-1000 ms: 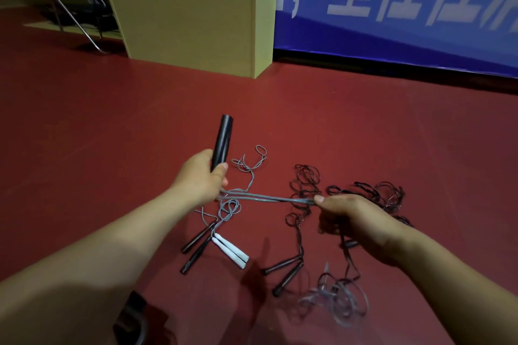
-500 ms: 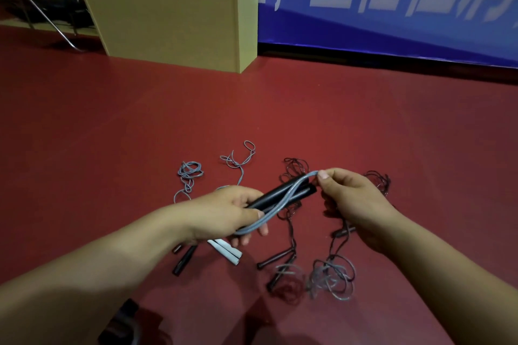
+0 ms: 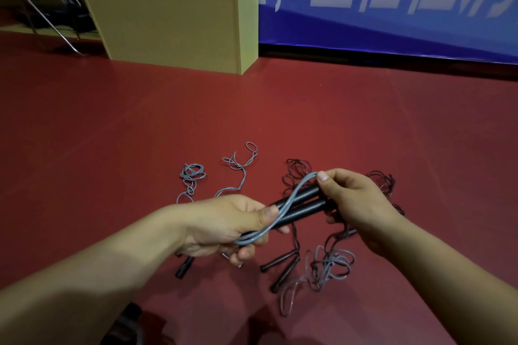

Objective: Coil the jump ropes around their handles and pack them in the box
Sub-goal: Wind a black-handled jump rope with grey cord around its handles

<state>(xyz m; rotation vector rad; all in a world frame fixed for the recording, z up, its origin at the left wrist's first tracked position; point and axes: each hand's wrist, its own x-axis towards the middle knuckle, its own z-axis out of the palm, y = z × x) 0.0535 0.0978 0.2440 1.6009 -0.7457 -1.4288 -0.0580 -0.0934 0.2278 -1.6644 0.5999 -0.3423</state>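
A dull red floor (image 3: 350,120) runs back to a blue banner with pale lettering (image 3: 392,8). Nearest, both hands meet over it. The left hand (image 3: 224,221) grips one end of two slim black handles (image 3: 301,203) held side by side, a pale grey-blue rope (image 3: 283,209) looped across them; the right hand (image 3: 356,202) pinches the top of that loop between thumb and forefinger at the handles' far end. Beneath them lie other loose ropes — dark handles (image 3: 280,269), a grey tangle (image 3: 330,263), dark cord (image 3: 297,173), grey-blue coils (image 3: 193,173). Well beyond stands a tan cardboard box (image 3: 168,8), with metal chair legs (image 3: 50,17) to its left.
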